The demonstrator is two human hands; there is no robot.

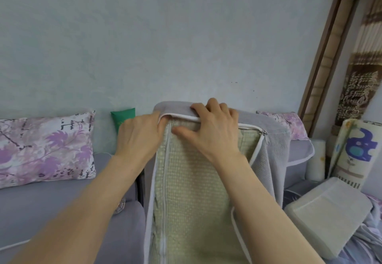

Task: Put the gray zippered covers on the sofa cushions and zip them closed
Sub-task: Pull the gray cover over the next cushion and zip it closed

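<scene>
- left hand (140, 137) is at the top-left corner, fingers hooked under the gray cover (275, 150) edge, tips hidden
- cushion (192, 191) stands on end between both arms, long axis running up and away
- right hand (213, 131) curls over the gray cover's top rim, thumb flat on the cushion
- zipper pull (263, 133) sits just right of it, so the right hand's nearer, I'd guess

Floral pillow (45, 148) left of cushion (192, 191), foam block (328, 214) right.
</scene>
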